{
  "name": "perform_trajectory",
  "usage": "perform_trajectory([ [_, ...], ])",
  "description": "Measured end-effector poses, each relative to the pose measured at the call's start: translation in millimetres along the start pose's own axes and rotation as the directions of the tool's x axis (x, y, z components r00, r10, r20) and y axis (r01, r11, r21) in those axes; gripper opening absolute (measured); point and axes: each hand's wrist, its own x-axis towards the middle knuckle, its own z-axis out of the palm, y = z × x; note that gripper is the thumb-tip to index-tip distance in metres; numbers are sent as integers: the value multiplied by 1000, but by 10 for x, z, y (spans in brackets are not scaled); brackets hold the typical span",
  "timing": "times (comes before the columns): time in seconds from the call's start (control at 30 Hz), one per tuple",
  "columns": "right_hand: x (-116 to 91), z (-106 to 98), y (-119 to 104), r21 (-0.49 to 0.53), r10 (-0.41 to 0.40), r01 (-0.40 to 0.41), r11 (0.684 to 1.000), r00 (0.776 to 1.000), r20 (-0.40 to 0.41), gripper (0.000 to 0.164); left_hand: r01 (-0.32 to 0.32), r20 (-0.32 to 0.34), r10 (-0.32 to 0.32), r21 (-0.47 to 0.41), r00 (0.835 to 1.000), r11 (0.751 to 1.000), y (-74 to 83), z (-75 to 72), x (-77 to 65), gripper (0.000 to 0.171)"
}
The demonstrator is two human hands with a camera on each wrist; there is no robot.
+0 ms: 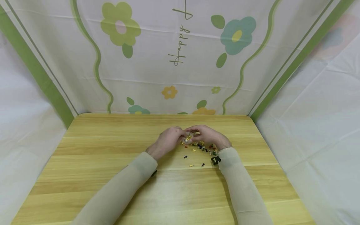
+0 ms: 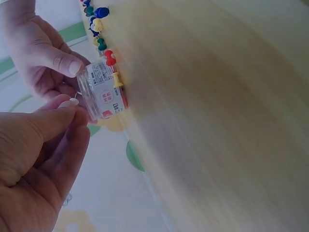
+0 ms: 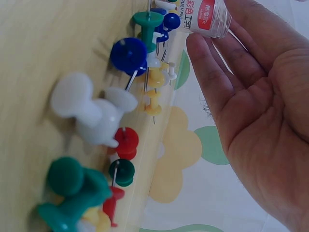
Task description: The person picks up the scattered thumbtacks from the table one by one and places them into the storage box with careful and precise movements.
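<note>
A clear jar with a printed push-pin label stands on the table, some yellow push pins inside it in the head view. My right hand holds it, thumb at the rim and fingers along the far side. Close to the jar's mouth, my left hand pinches a white push pin between thumb and fingertips. Loose push pins in blue, green, red, yellow and white lie by the jar and below my right hand, including a white one and a green one in the right wrist view.
The wood-grain table runs up to a white flowered cloth at the back. Stray pins, such as a yellow push pin, lie nearer to me. A small black device sits at my right wrist.
</note>
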Motion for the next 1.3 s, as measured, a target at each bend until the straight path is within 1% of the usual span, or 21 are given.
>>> perform_trajectory([
  [0.13,6,-4,4,8,-11,11,1000,1000,3,53,-9,-16,9,18,1000,1000,8,38,33,20],
  [0.33,16,-3,5,12,-9,9,1000,1000,7,54,-13,-8,13,14,1000,1000,7,75,70,21],
  [0.5,5,-2,-6,27,-8,7,1000,1000,8,54,-20,-10,20,13,1000,1000,1,65,57,22],
  [0.6,-3,-1,-10,29,-11,11,1000,1000,7,54,-44,-4,44,28,999,999,8,39,25,23],
  [0.73,-13,-1,-13,17,-9,9,1000,1000,6,54,-108,28,106,51,994,993,40,4,-44,24],
  [0.8,-21,-1,-12,16,-3,3,1000,1000,7,55,-137,51,134,46,990,990,60,-2,-84,24],
  [0.93,-29,-1,-13,25,6,-6,1000,1000,13,57,-165,102,161,28,982,986,108,5,-161,23],
  [1.03,-28,-2,-16,23,10,-11,1000,1000,16,56,-182,134,175,39,975,983,150,19,-209,22],
  [1.2,-27,0,-21,13,9,-9,1000,1000,12,54,-224,160,214,49,964,973,209,40,-278,18],
  [1.3,-30,5,-21,16,11,-11,1000,1000,8,54,-260,178,245,65,953,963,229,70,-302,14],
])
